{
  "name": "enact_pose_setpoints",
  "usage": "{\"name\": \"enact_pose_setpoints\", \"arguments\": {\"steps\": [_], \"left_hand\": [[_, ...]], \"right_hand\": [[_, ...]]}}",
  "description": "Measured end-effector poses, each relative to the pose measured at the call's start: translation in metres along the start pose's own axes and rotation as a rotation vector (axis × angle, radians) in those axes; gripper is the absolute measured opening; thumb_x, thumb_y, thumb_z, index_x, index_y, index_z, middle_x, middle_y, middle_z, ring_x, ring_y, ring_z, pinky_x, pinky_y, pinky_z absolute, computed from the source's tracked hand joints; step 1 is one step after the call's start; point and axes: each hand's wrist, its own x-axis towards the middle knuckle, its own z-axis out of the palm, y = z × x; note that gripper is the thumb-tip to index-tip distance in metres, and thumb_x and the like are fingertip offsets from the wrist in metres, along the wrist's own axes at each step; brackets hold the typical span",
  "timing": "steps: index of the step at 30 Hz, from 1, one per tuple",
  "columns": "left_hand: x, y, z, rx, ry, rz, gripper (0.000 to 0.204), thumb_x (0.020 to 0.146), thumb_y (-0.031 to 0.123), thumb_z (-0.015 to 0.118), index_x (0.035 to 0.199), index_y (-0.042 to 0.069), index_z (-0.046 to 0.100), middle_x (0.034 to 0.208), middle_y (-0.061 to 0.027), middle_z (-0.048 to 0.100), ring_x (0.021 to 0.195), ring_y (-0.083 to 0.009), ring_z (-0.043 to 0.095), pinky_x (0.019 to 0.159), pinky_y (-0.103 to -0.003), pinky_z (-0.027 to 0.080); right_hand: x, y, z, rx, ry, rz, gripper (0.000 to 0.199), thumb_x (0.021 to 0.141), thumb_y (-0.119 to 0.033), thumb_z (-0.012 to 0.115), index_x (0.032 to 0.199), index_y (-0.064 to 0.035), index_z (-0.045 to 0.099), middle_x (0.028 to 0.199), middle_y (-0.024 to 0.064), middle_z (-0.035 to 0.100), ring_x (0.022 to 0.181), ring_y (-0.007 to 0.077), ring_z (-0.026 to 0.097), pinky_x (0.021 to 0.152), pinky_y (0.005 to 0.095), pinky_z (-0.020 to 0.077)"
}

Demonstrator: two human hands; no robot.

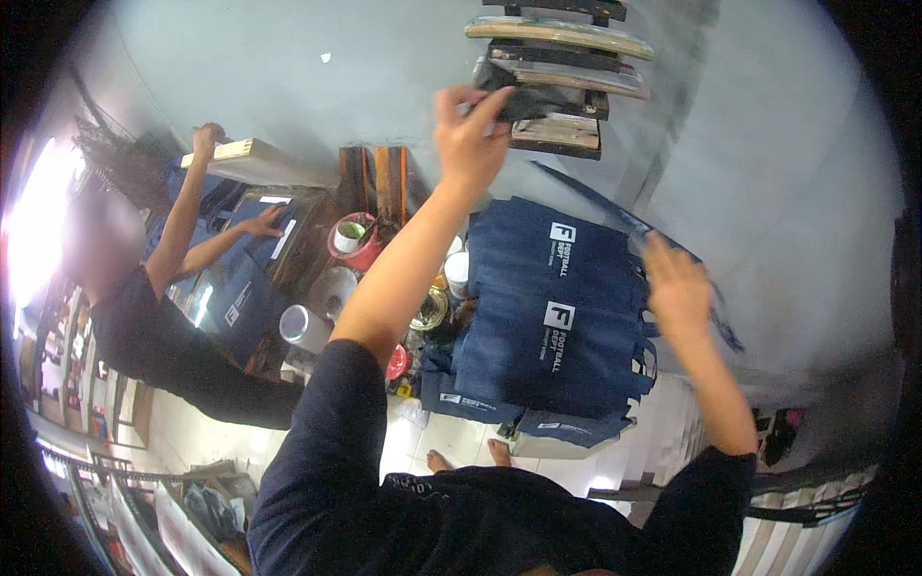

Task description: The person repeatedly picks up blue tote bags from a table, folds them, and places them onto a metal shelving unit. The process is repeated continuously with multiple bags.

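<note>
My left hand (469, 144) is raised by the wall, its fingers closed on a limp black piece (523, 104) whose kind I cannot make out. Navy fabric bags (509, 278) with white prints lie in overlapping layers in front of me. Beyond their right edge is my right hand (678, 288), smeared by motion. A long thin navy strip (600, 200), perhaps fabric seen edge-on, runs behind its fingers. Whether the right hand grips it cannot be told.
Wooden-edged frames (576, 77) sit stacked on the wall above the bags. To the left are a pink bucket (355, 252), a white container (303, 328) and other tubs. A co-worker (173, 336) lifts a pale frame (264, 163), one hand flat over another navy bag.
</note>
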Motion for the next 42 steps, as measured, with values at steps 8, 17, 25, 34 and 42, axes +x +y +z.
{"name": "enact_pose_setpoints", "arguments": {"steps": [8, 17, 25, 34, 42], "left_hand": [[0.0, -0.009, 0.106, 0.041, -0.241, -0.201, 0.01, 0.069, 0.004, 0.062, 0.074, 0.006, 0.053, 0.084, -0.0117, 0.054, 0.081, -0.0339, 0.057, 0.067, -0.042, 0.047], [0.021, -0.008, 0.098, 0.371, -0.724, -0.057, 0.081, 0.07, 0.078, 0.047, 0.099, 0.006, 0.07, 0.112, -0.01, 0.061, 0.101, -0.0249, 0.055, 0.091, -0.051, 0.028], [0.015, -0.02, 0.073, 0.17, -0.546, 0.12, 0.08, 0.063, 0.071, 0.061, 0.113, 0.009, 0.063, 0.116, -0.013, 0.051, 0.109, -0.0304, 0.048, 0.094, -0.046, 0.033], [0.032, -0.022, 0.065, 0.189, -0.746, 0.124, 0.081, 0.064, 0.067, 0.064, 0.118, 0.007, 0.056, 0.108, -0.0133, 0.056, 0.108, -0.0302, 0.054, 0.089, -0.045, 0.04], [0.023, -0.027, 0.055, 0.305, -0.738, 0.139, 0.089, 0.059, 0.081, 0.055, 0.122, 0.017, 0.059, 0.133, -0.0159, 0.037, 0.126, -0.0376, 0.028, 0.096, -0.06, 0.022]], "right_hand": [[-0.041, -0.106, 0.134, 0.281, -0.026, -0.045, 0.029, 0.083, -0.018, 0.054, 0.109, -0.0098, 0.062, 0.133, 0.0041, 0.049, 0.11, 0.0253, 0.05, 0.083, 0.0415, 0.0396], [-0.054, -0.098, 0.14, 0.292, -0.127, -0.061, 0.035, 0.08, -0.013, 0.052, 0.114, -0.0078, 0.06, 0.136, 0.0044, 0.045, 0.113, 0.0249, 0.049, 0.086, 0.0405, 0.039], [-0.046, -0.089, 0.177, 0.325, 0.004, -0.128, 0.028, 0.081, -0.014, 0.053, 0.107, -0.009, 0.063, 0.134, 0.0022, 0.048, 0.113, 0.023, 0.049, 0.087, 0.0427, 0.0393], [-0.034, -0.081, 0.2, 0.308, -0.03, -0.289, 0.026, 0.081, -0.011, 0.052, 0.103, -0.0098, 0.064, 0.129, 0.0014, 0.052, 0.12, 0.0212, 0.045, 0.094, 0.0424, 0.0366], [-0.02, -0.088, 0.169, 0.547, -0.272, -0.184, 0.02, 0.073, -0.017, 0.057, 0.087, -0.0079, 0.069, 0.135, 0.0099, 0.046, 0.128, 0.0271, 0.038, 0.104, 0.0483, 0.0287]]}}
